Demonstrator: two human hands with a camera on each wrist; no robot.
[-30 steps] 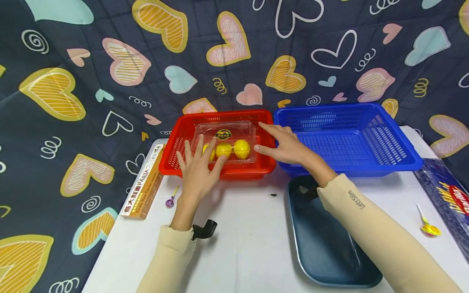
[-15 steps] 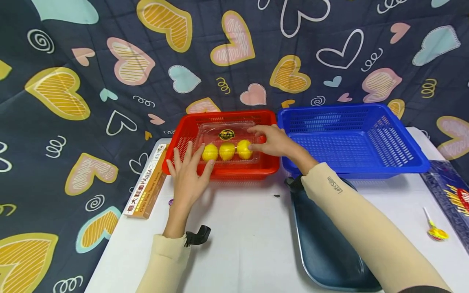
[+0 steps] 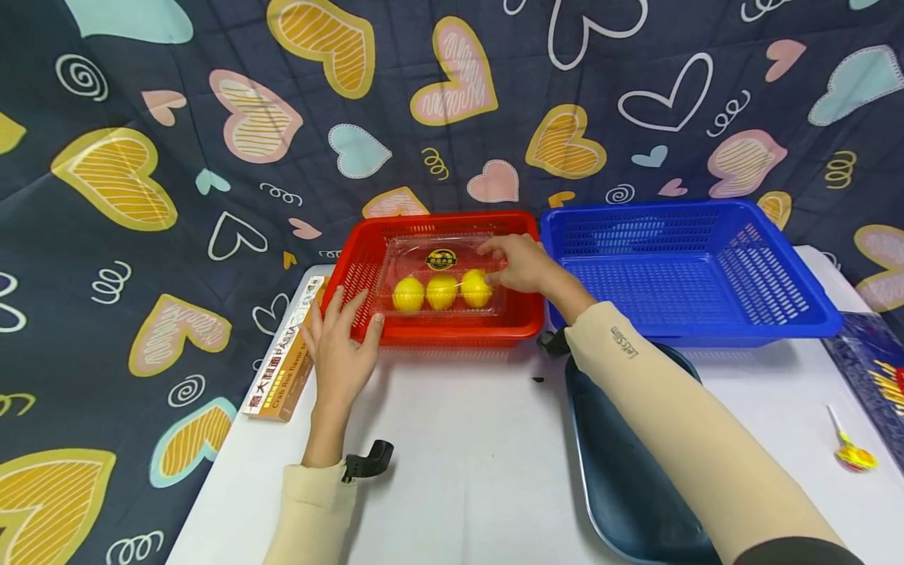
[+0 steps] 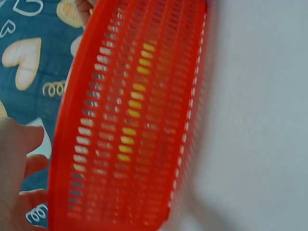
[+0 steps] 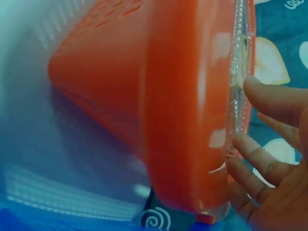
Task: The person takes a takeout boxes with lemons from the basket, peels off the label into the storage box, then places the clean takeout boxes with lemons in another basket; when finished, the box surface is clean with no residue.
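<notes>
A clear plastic box (image 3: 402, 253) with a round black-and-yellow label lies inside the red basket (image 3: 424, 333). Three yellow lemons (image 3: 442, 291) sit in the box in a row. Over the box's right end is my right hand (image 3: 523, 263), thumb and fingers apart at its edge; in the right wrist view this hand's (image 5: 274, 159) fingertips reach the box's rim, but a grip is not evident. My left hand (image 3: 342, 349), fingers spread, is by the basket's front left corner. The left wrist view shows lemons through the slotted basket wall (image 4: 130, 120).
A blue basket (image 3: 678, 333) stands right of the red one. Under my right forearm lies a dark tray (image 3: 621, 471). A pasta box (image 3: 282, 361) lies at left; a lollipop (image 3: 854, 455) and a dark blue package (image 3: 869, 353) lie at right. A patterned cloth (image 3: 452, 149) hangs behind.
My right hand has moved left from the basket's right rim to the box's right end. My left hand has drawn back from the box, to the left and nearer me.
</notes>
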